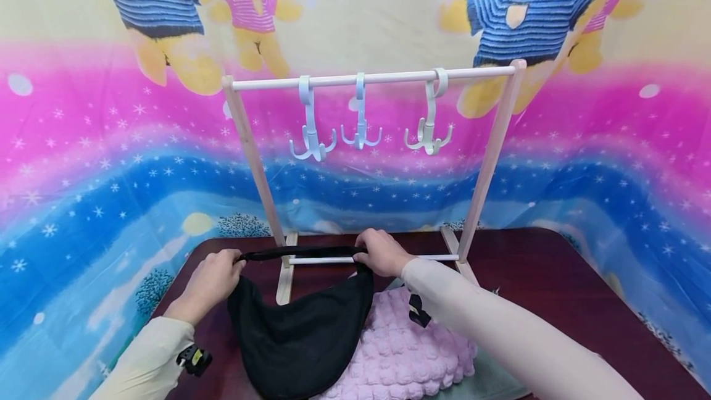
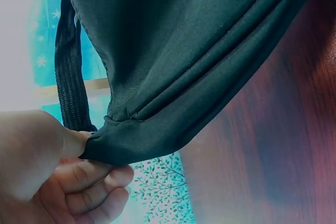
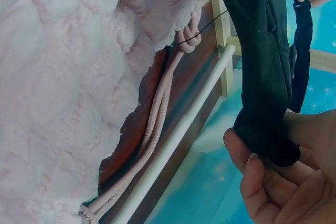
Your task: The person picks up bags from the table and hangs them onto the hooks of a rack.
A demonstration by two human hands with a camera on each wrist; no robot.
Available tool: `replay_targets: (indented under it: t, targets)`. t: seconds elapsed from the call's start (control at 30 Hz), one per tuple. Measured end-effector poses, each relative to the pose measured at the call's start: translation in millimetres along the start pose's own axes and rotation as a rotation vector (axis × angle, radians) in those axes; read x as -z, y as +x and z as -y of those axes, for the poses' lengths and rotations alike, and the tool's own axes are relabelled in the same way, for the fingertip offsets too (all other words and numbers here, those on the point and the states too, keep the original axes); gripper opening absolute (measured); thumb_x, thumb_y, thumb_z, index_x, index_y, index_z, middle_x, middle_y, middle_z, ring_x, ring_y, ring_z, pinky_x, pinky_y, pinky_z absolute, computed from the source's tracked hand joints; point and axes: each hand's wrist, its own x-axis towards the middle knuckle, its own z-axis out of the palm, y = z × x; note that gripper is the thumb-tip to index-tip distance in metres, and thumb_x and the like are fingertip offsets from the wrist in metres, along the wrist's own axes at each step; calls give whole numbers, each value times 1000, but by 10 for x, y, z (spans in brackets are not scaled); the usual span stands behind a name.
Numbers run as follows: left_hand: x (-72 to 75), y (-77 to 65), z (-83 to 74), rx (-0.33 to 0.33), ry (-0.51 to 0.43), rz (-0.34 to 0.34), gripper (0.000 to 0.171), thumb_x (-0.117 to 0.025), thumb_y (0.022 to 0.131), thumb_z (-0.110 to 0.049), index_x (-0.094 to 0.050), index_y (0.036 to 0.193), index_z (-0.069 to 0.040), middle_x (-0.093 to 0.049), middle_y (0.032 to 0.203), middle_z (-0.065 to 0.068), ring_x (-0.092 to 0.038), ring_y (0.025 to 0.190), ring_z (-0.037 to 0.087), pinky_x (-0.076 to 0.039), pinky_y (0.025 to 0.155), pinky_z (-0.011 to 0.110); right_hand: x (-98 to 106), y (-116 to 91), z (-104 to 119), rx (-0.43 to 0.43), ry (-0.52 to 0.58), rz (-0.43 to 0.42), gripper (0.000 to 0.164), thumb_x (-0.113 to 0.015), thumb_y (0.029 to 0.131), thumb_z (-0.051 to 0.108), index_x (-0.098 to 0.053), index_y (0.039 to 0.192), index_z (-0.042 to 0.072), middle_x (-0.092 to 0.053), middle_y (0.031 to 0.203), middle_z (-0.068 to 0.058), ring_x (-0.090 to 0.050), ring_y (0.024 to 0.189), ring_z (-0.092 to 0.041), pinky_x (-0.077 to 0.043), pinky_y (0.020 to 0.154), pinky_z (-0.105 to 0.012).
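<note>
A black crescent-shaped shoulder bag (image 1: 302,335) hangs between my two hands, its strap (image 1: 302,253) stretched nearly level across the top. My left hand (image 1: 213,278) pinches the bag's left upper corner, where the strap joins; the left wrist view shows thumb and fingers on that fabric corner (image 2: 131,137). At the opposite corner, my right hand (image 1: 386,254) grips the gathered black fabric (image 3: 265,124) with thumb and curled fingers. Beside and partly behind the black bag lies a puffy pink quilted bag (image 1: 411,341), with its pink cord handle (image 3: 157,114) showing in the right wrist view.
A wooden rack (image 1: 491,159) stands at the back of the dark red table (image 1: 533,289). From its white top bar (image 1: 383,78) hang three hooks: two bluish ones (image 1: 313,134) and a whitish one (image 1: 429,128). Grey-green fabric (image 1: 486,375) lies under the pink bag. A printed cloth backdrop surrounds the table.
</note>
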Motion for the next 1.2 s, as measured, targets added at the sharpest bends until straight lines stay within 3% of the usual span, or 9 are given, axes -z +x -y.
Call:
replay_targets:
  t: [0.27,0.8,1.2]
  targets:
    - [64,-24,-37,2,-5,-10,18,-57,102,-13,-71,105,-2,-67,79,7,-53,57,15,-40,54,33,43,-17,26,5,23,-12,17,-69,97,17,-74,109,7,-74,111,-10,-70,101,-27,-55,90,-43]
    - [137,-23,-92,-10,-11,-22,22,-54,104,-14,-70,112,0,-63,73,6,-49,52,15,-38,52,32,104,-59,26,-48,85,-6,21,-68,98,17,-73,115,8,-73,115,-10,-70,90,-20,-57,86,-41]
    - [172,-4,-111,-31,1,-53,21,-56,103,-15,-70,109,-1,-63,73,5,-48,53,15,-37,53,32,156,-58,-15,-41,107,-37,21,-68,98,19,-73,116,9,-74,115,-8,-72,94,-20,-57,88,-41]
